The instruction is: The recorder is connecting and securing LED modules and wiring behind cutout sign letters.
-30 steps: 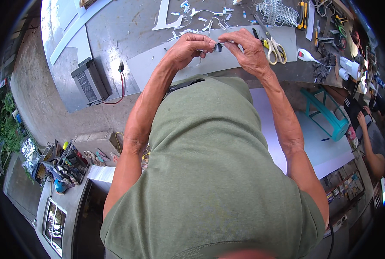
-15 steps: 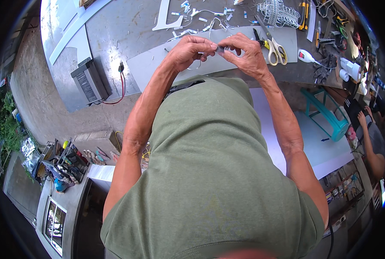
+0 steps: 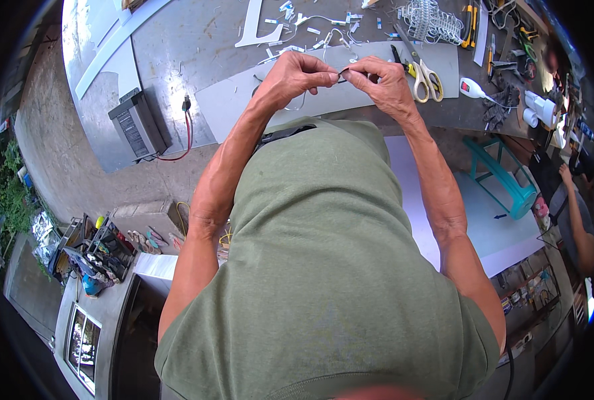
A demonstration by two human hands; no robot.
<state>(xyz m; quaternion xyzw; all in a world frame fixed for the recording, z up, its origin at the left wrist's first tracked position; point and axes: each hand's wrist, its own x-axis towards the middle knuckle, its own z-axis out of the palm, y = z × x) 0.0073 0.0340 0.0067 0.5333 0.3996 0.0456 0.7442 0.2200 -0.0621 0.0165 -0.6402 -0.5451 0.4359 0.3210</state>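
Over the front of the metal table, both my hands meet with their fingertips close together. My left hand is closed in a pinch on a thin wire, which loops below its fingers. My right hand pinches a small dark strip at the wire's end; the fingers hide most of it. Beneath my hands lies a grey flat sheet. Scissors with pale handles and a black-and-yellow cutter rest just right of my right hand.
Small LED modules on wires lie scattered beyond my hands, beside a white cut-out letter. A grey power supply box stands at the left. To the right are a white-and-red bottle, a teal stool and another person.
My right hand has turned and its fingers have drawn in, pulling the dark strip round at the left fingertips. My left hand has barely shifted. The other person's arm has moved.
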